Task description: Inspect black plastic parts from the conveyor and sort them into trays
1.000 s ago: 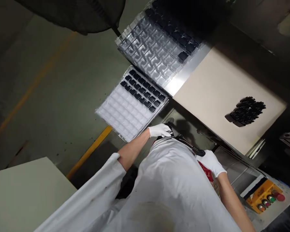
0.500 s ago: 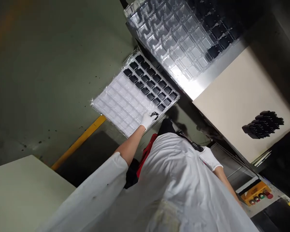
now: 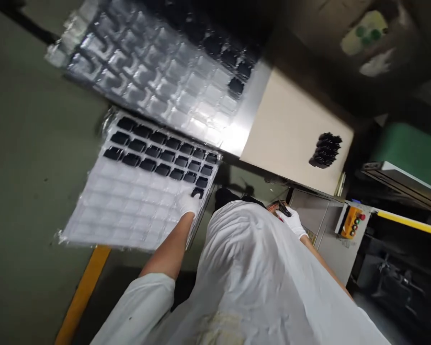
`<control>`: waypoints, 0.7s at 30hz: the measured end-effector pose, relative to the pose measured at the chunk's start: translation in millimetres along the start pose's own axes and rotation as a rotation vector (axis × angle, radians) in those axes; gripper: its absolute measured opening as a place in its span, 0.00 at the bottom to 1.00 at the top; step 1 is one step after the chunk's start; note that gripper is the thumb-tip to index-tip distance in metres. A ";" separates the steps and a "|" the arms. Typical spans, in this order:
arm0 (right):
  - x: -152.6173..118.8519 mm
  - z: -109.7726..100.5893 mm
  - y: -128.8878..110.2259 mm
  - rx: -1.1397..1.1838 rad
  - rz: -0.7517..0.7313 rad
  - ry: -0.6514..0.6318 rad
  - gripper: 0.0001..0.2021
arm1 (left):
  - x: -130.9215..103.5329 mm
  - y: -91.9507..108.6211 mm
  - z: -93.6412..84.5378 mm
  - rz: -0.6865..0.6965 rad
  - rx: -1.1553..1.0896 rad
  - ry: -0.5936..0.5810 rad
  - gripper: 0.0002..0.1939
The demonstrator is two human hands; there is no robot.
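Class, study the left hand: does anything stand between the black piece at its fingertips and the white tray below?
Nothing visible does. The left hand is over the white tray, its fingertips at the black piece. Whether that piece is fully seated is too small to tell.

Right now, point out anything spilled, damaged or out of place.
One thing: a yellowish patch on the white garment, near the picture's bottom edge, perhaps a stain, odd against the paler fabric. I see no clear spill or breakage; the black parts in the white tray sit in rows.
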State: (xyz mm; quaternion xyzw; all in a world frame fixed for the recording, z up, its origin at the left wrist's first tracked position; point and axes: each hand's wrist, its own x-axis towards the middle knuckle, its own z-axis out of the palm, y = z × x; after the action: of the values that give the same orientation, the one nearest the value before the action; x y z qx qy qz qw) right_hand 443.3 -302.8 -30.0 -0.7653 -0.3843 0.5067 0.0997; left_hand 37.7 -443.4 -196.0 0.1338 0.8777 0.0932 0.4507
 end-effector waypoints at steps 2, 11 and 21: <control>-2.3 -13.3 9.5 0.169 -0.027 0.211 0.28 | 1.8 2.8 -3.6 -0.015 0.063 -0.017 0.19; 64.9 -119.7 23.0 0.828 0.180 0.817 0.21 | -14.0 26.1 -29.9 -0.010 0.199 -0.011 0.13; 96.3 -169.4 -16.9 0.642 0.202 0.529 0.13 | -137.2 132.3 -12.7 -0.002 0.228 0.087 0.11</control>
State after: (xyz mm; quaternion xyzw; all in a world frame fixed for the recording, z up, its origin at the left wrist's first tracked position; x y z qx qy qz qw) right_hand 597.7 -184.8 -9.1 -0.8327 -0.0914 0.3943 0.3778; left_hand 123.9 -362.5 -46.0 0.1791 0.9014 -0.0023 0.3942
